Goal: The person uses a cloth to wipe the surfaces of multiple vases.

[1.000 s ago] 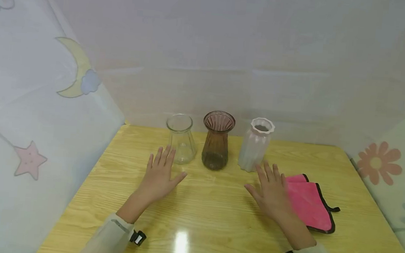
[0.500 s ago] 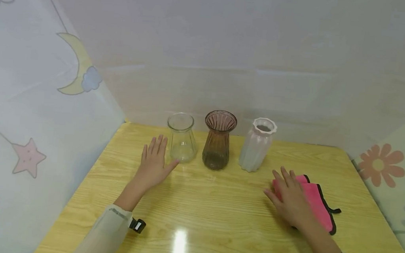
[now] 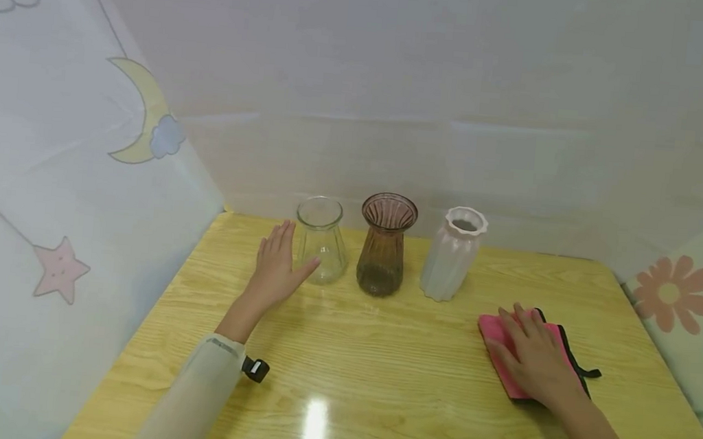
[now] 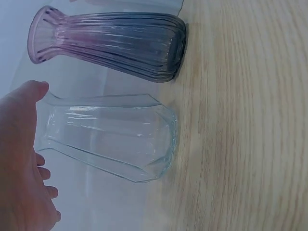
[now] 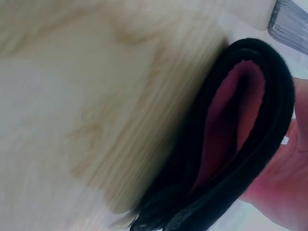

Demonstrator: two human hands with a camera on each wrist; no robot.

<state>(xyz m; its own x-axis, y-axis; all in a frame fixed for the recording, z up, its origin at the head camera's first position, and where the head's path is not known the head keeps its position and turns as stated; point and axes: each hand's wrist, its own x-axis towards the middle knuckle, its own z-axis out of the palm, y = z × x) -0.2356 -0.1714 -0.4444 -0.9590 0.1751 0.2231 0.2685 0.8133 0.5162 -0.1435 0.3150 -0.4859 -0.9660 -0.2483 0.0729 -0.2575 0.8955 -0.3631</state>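
My left hand (image 3: 274,275) is beside a clear glass vase (image 3: 325,253), fingers stretched up along its left side and thumb reaching across its front. In the left wrist view the thumb overlaps the neck of the clear vase (image 4: 106,132). My right hand (image 3: 540,362) lies over a folded pink cloth (image 3: 494,329) with black trim, fingers extended across its top. From the right wrist, the black edge of the cloth (image 5: 269,110) shows as a loop around its pink inner folds, with the palm behind it.
A purple-brown ribbed glass vase (image 3: 381,266) stands upright right of the clear one. Further right is a white fluted vase (image 3: 452,263) with a scalloped rim. The wood-grain table (image 3: 363,386) ends at a pale wall (image 3: 358,137) behind them.
My right hand has moved right and down, from near the white vase onto the pink cloth. My left hand has turned and edged up alongside the clear vase.
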